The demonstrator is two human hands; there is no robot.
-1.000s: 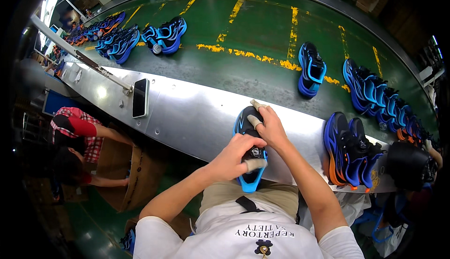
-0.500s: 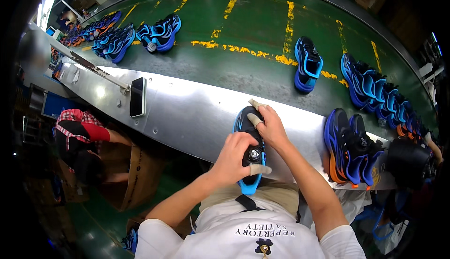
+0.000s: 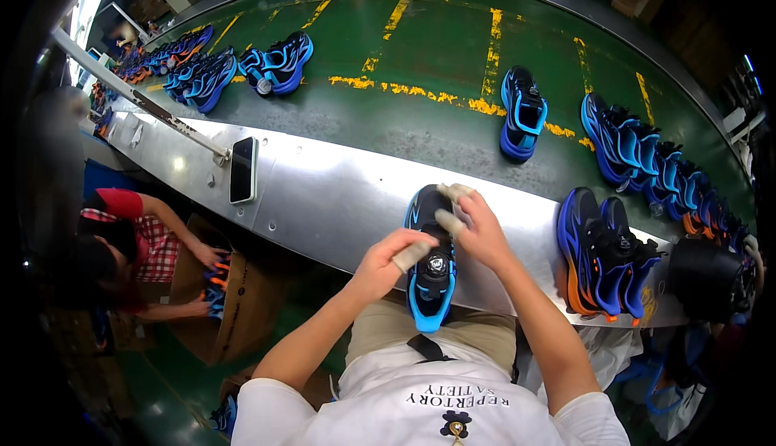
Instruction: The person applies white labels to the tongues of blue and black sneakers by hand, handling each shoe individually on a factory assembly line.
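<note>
Both hands grip one blue-and-black sneaker lying across the near edge of the bench: my left hand closes beside its dial, my right hand clamps the toe. Fitting seems underway; next, I'd judge, a steady, careful turn.

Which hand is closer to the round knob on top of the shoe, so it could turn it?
Probably the left hand. Its taped fingertips sit right beside the round dial on the blue and black shoe. The right hand rests farther up, over the toe end.
</note>
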